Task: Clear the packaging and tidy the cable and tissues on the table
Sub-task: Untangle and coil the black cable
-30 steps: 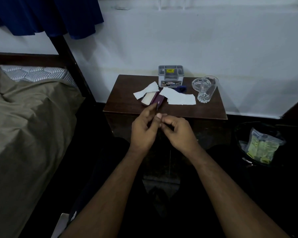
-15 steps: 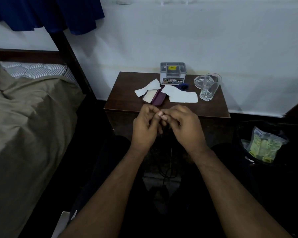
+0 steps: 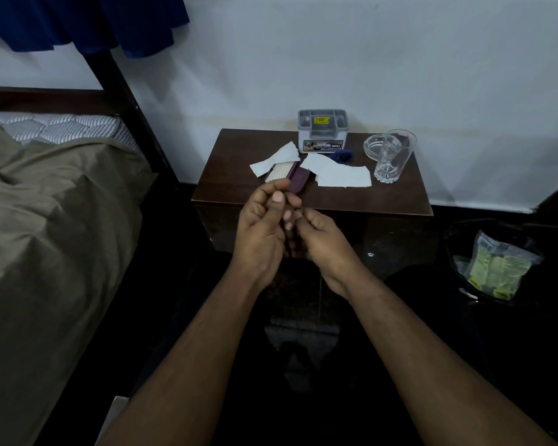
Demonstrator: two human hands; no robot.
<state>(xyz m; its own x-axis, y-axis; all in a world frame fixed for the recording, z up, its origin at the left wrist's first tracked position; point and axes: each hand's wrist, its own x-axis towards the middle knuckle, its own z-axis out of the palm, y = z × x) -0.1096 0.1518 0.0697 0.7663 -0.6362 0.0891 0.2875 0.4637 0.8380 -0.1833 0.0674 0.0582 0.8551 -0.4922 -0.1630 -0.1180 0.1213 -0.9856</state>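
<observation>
My left hand (image 3: 260,233) and my right hand (image 3: 319,241) are held together just in front of the small dark table (image 3: 384,201). Their fingers pinch a thin dark cable (image 3: 290,249), which shows only as a short stretch between the palms; the rest is lost against the dark floor. On the table lie white tissues: one crumpled piece (image 3: 276,160) at the left and flat sheets (image 3: 343,176) in the middle. A purple case (image 3: 298,179) and a cream flat item (image 3: 279,172) lie between them.
A grey organiser box (image 3: 322,130) stands at the table's back edge, with a small blue object (image 3: 342,155) beside it. A glass ashtray (image 3: 371,146) and a drinking glass (image 3: 394,156) stand at the right. A black bin (image 3: 451,239) holds green packaging (image 3: 493,268). A bed (image 3: 45,236) fills the left.
Both hands stayed together at the table's front edge. The left thumb has lifted upright, and the right hand's fingers have shifted lower against the left palm. The head camera tilted slightly.
</observation>
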